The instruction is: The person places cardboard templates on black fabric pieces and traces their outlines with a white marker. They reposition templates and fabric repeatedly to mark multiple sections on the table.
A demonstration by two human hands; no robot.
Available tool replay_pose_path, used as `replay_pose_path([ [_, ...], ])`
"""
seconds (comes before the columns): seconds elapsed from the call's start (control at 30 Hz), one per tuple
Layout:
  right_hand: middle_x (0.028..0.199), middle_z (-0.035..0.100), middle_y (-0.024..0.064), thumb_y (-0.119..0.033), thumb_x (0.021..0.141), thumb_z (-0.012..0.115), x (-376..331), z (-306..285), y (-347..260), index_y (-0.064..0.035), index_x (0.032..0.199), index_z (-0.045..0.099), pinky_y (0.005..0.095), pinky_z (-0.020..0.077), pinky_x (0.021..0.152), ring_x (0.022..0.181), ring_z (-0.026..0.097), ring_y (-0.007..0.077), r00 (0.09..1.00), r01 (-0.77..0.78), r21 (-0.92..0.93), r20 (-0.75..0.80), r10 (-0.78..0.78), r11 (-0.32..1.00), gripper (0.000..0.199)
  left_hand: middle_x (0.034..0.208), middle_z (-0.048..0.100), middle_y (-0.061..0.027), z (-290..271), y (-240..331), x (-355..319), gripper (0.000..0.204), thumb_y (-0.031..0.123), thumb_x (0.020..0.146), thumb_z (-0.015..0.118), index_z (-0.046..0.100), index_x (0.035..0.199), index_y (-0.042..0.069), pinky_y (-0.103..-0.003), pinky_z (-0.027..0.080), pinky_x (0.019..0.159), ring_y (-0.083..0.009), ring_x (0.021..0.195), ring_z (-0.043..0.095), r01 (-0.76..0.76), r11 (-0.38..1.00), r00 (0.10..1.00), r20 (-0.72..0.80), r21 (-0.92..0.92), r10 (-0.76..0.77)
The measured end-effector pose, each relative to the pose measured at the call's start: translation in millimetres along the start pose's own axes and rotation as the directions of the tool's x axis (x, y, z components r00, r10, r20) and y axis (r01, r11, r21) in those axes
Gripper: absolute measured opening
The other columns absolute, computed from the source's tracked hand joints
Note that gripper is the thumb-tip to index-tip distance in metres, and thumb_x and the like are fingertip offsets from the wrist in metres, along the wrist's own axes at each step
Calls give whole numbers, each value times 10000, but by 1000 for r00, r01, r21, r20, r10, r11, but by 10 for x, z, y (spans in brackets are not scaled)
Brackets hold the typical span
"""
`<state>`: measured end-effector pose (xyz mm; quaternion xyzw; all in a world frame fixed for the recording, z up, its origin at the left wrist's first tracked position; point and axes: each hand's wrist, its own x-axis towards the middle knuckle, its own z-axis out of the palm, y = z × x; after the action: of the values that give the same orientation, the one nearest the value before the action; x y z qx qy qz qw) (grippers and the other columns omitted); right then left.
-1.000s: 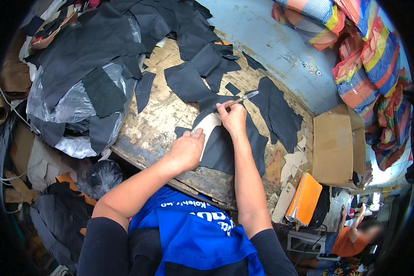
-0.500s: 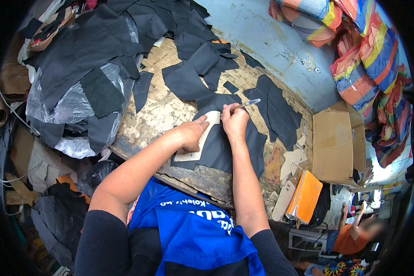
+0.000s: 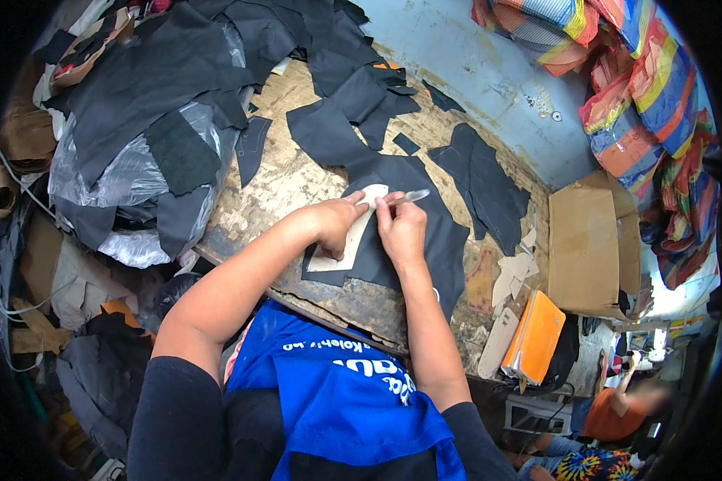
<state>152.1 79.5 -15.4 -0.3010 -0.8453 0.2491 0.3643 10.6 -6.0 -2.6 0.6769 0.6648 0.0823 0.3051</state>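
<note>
My left hand (image 3: 334, 226) lies on a pale card template (image 3: 353, 239), its fingers stretched out and spread, pressing it down. Under the template is a large black leather-like sheet (image 3: 417, 252) on the worn wooden table. In my right hand (image 3: 403, 234) is a slim pen (image 3: 415, 195) with a clear or silvery barrel, its back end slanting up to the right. My right fingertips are at the template's right edge, near its upper end; they hide the pen's tip.
Cut black pieces (image 3: 481, 188) lie to the right on the table (image 3: 285, 180). A plastic-wrapped heap of black material (image 3: 136, 120) rises at left. A cardboard box (image 3: 583, 244), an orange book-like object (image 3: 535, 337) and card scraps (image 3: 512, 276) sit at right. Another person (image 3: 614, 413) is at lower right.
My right hand has moved slightly toward me along the template's right edge, and the pen leans lower. My left hand still presses the template. The whole view has shifted a little.
</note>
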Motion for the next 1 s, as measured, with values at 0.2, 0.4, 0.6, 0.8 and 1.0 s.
replay_pose_path([
  [0.2,709,609,168,-94,785,675,-433,-138,-359,-13,728,598,382,481,592,651,609,319,977,142,-82,173,-127,986,125,1476,253,-212,-22,-36,-38,1081,175,439,867,363,1380,7,-337,355,1054,-324,1276,410,-47,999,997,-59,-8,47],
  [0.4,756,661,149,-155,803,680,-817,-248,-573,5,822,657,354,505,649,674,641,303,900,-182,259,433,55,949,163,1480,246,-209,9,-49,-27,1067,150,444,850,363,1384,15,-337,329,1072,-324,1310,363,-39,999,997,-73,-18,38],
  [0.6,775,665,114,-155,825,678,-829,-19,-572,-8,835,656,307,495,662,712,649,221,927,-70,273,373,-39,959,149,1481,244,-212,-2,-37,-41,1048,153,454,842,371,1379,8,-344,339,1064,-331,1301,375,-38,999,997,-74,1,38],
  [0.8,726,655,132,-124,801,665,-807,-108,-590,-25,808,663,338,501,611,661,653,272,958,37,14,283,-39,999,99,1479,249,-213,22,-51,-35,1058,153,451,843,366,1383,8,-346,354,1054,-338,1287,395,-31,999,995,-91,-17,29],
  [1.0,743,659,132,-137,802,652,-759,-33,-639,-36,787,664,375,502,619,687,644,309,946,4,275,312,-93,962,102,1478,251,-214,27,-66,-16,1061,149,451,849,364,1384,10,-343,358,1051,-337,1285,398,-51,998,994,-96,-26,48],
])
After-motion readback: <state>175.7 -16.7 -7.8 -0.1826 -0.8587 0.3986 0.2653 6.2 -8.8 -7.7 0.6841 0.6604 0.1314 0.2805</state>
